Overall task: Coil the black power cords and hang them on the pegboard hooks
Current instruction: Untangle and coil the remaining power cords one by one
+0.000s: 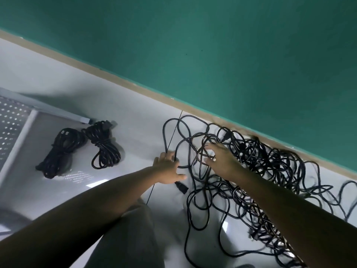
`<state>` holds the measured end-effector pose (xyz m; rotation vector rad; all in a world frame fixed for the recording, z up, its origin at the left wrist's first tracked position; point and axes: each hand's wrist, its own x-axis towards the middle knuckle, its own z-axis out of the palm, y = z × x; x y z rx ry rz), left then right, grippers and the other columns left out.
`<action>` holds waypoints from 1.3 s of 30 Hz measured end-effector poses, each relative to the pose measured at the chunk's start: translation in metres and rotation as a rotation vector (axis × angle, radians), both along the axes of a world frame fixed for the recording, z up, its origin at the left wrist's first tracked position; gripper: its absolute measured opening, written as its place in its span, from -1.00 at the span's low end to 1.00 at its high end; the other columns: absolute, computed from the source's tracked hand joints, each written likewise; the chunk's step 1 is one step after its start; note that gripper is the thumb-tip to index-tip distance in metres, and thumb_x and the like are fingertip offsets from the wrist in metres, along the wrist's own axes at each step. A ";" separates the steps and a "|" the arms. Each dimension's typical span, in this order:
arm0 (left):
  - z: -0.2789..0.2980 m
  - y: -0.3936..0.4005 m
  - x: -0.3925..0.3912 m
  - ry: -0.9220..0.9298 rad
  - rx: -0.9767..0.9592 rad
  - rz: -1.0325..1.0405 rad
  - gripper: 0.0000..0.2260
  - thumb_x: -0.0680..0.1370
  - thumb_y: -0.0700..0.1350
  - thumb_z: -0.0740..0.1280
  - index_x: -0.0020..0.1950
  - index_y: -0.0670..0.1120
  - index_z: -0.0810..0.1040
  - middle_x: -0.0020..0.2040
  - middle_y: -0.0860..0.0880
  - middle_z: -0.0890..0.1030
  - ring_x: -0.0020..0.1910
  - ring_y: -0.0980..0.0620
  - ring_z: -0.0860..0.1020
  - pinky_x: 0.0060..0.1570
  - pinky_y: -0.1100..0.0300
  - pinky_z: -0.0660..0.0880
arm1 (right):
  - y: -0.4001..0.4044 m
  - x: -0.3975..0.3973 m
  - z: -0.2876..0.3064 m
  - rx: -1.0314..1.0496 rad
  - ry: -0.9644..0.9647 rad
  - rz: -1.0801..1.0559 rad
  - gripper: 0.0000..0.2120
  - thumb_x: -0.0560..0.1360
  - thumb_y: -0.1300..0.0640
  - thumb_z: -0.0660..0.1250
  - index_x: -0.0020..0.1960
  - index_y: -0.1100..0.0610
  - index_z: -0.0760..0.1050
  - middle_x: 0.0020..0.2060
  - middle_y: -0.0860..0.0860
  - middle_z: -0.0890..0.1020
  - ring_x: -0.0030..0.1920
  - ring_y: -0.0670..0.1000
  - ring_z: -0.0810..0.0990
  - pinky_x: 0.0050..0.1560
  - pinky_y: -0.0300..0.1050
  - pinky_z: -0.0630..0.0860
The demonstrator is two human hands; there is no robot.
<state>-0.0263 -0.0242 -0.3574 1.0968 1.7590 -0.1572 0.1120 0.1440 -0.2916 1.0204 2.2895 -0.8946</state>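
Note:
A big tangle of black power cords [257,171] lies on the white floor along the green wall. My left hand [168,167] rests flat on the floor at the tangle's left edge, fingers spread over a cord loop, thumb near a black plug [181,187]. My right hand [222,157] hovers over the tangle with fingers spread, touching or just above the cords. Two coiled and tied cords [59,151] [104,146] lie on the floor to the left. A white perforated pegboard [11,120] shows at the far left edge.
A green wall [231,45] with a tan baseboard [108,74] runs diagonally behind the cords. A white metal frame bar [58,111] of the pegboard stand reaches the floor near the coils. My trouser leg [131,229] fills the lower middle.

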 end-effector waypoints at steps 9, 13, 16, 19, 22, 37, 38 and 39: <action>0.043 -0.005 -0.038 -0.164 0.289 0.366 -0.60 0.64 0.02 0.37 0.41 -0.17 0.55 0.43 -0.05 0.39 0.42 0.03 0.41 0.28 0.29 0.27 | 0.007 0.002 0.033 0.007 0.005 -0.139 -0.39 0.57 0.01 0.41 0.55 -0.09 0.27 0.55 0.05 0.31 0.50 0.11 0.35 0.46 0.01 0.35; 0.103 0.008 -0.062 -0.164 0.424 0.292 -0.69 0.63 -0.07 0.41 0.31 -0.18 0.63 0.40 -0.04 0.44 0.39 0.04 0.45 0.25 0.36 0.26 | 0.014 -0.009 0.083 0.008 0.048 -0.169 -0.28 0.56 0.07 0.43 0.61 -0.08 0.17 0.57 0.06 0.27 0.54 0.10 0.29 0.57 0.00 0.22; 0.158 0.024 -0.074 -0.148 0.524 0.217 -0.75 0.61 -0.12 0.43 0.25 -0.19 0.67 0.35 -0.06 0.48 0.37 0.03 0.45 0.26 0.37 0.25 | 0.015 -0.017 0.129 0.041 0.082 -0.165 -0.26 0.55 0.07 0.46 0.61 -0.11 0.18 0.57 0.05 0.26 0.55 0.09 0.28 0.58 -0.10 0.15; 0.224 0.037 -0.078 -0.121 0.622 0.160 -0.75 0.61 -0.13 0.43 0.26 -0.19 0.67 0.34 -0.04 0.50 0.32 0.03 0.48 0.23 0.36 0.30 | 0.015 -0.024 0.181 0.076 0.132 -0.158 -0.29 0.57 0.09 0.44 0.62 -0.07 0.19 0.57 0.06 0.24 0.56 0.08 0.26 0.47 -0.26 0.05; 0.292 0.040 -0.076 -0.106 0.700 0.139 -0.73 0.62 -0.10 0.42 0.27 -0.19 0.66 0.34 0.00 0.50 0.31 0.07 0.48 0.25 0.34 0.32 | 0.012 -0.027 0.236 0.123 0.175 -0.196 -0.52 0.60 0.11 0.40 0.50 0.01 0.41 0.46 0.07 0.38 0.42 0.09 0.44 0.38 -0.31 0.23; 0.545 -0.025 -0.015 -0.126 1.042 0.261 -0.83 0.60 -0.16 0.44 0.16 -0.18 0.71 0.27 -0.01 0.56 0.20 0.19 0.55 0.13 0.57 0.32 | -0.064 0.038 0.432 0.000 0.619 -0.399 -0.78 0.61 0.22 0.38 0.15 0.05 0.38 -0.12 -0.02 0.55 -0.11 -0.02 0.51 -0.08 -0.27 0.42; 0.558 -0.028 -0.010 -0.130 1.062 0.270 -0.84 0.60 -0.16 0.44 0.15 -0.16 0.71 0.27 0.01 0.57 0.22 0.18 0.55 0.15 0.55 0.33 | -0.069 0.043 0.439 0.050 0.655 -0.398 -0.85 0.60 0.25 0.38 0.06 0.08 0.44 -0.22 -0.04 0.54 -0.19 -0.06 0.49 -0.16 -0.32 0.40; 0.570 -0.031 -0.004 -0.136 1.076 0.280 -0.85 0.60 -0.15 0.44 0.14 -0.15 0.72 0.26 0.02 0.57 0.23 0.18 0.55 0.17 0.52 0.34 | -0.075 0.049 0.448 0.092 0.692 -0.404 -0.88 0.59 0.27 0.39 -0.03 0.09 0.48 -0.29 -0.07 0.52 -0.26 -0.08 0.48 -0.17 -0.31 0.41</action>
